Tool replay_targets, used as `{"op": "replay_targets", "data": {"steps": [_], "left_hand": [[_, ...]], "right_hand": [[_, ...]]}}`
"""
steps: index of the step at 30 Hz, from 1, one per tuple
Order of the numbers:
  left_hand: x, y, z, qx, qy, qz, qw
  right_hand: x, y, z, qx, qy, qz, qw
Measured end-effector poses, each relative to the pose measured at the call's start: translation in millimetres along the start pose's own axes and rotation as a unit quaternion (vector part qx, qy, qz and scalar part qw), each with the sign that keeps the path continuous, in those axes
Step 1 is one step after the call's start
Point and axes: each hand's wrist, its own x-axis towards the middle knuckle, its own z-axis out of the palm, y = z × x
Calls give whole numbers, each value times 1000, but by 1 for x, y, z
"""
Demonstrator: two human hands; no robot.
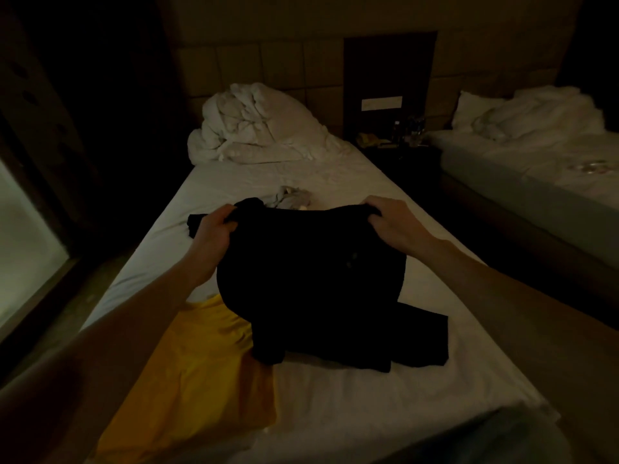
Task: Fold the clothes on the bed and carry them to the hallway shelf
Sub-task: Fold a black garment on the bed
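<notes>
I am watching both hands working on the black garment [311, 279], which is lying spread across the middle of the bed [418, 390]. The left hand [214, 229] is gripping the garment's far left edge, fingers curled into the dark cloth, and the right hand [392, 226] is clamping the far right edge the same way, so the top edge is stretching between them and lifting a little off the sheet. The garment's near end is resting on the mattress, its left side overlapping a yellow garment [194, 373] that is lying flat toward the near left edge of the bed. Just beyond the black cloth a small grey garment [291, 197] is sitting crumpled on the sheet. At the head of the bed a white duvet [254, 125] is lying bunched in a heap. To the right, well apart, I am seeing a second bed [536, 169] with rumpled white bedding, and a dark nightstand [398, 149] between the two, its small items too dim to identify.
</notes>
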Motion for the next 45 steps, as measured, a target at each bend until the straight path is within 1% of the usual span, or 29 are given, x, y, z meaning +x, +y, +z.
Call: {"op": "replay_targets", "data": {"steps": [2,4,5,7,9,11,15,18,21,24,26,28,30,34,39,42,45], "left_hand": [[-2,9,-1,-48,-6,-25,999],[-4,18,-2,-40,-26,-18,999],[-6,23,-4,-20,-30,-6,999],[-8,31,-9,7,-14,17,1000],[-14,42,-15,2,18,37,999],[-21,53,-18,-11,33,53,998],[-38,69,-22,40,65,111,991],[-44,73,-37,76,99,120,985],[-55,82,-52,96,111,127,981],[-65,96,-63,115,118,139,977],[-72,105,-67,131,129,151,971],[-81,116,-69,144,135,172,965],[-91,128,-70,141,142,192,961],[-104,161,-76,117,187,221,950],[-115,211,-86,76,232,267,932],[-120,237,-93,70,261,294,917],[-122,257,-100,72,284,317,902]], "right_hand": [[-3,-8,-9,36,25,13,999],[-7,-13,-18,68,38,22,997],[-9,-15,-23,52,51,13,997],[-14,-17,-34,-25,75,-15,997],[-19,-18,-44,-77,63,-33,995],[-26,-22,-52,-82,30,-37,995],[-41,-37,-65,-30,17,7,999],[-52,-47,-76,19,6,30,999],[-69,-62,-91,48,-11,-15,999],[-83,-70,-105,4,-16,-81,997],[-87,-69,-112,-23,22,-123,992],[-93,-69,-118,5,76,-152,985],[-103,-75,-127,46,112,-152,981],[-115,-94,-149,65,194,-132,970],[-125,-123,-191,70,300,-127,943],[-128,-141,-212,46,353,-131,925],[-129,-156,-230,15,383,-152,911]]}}
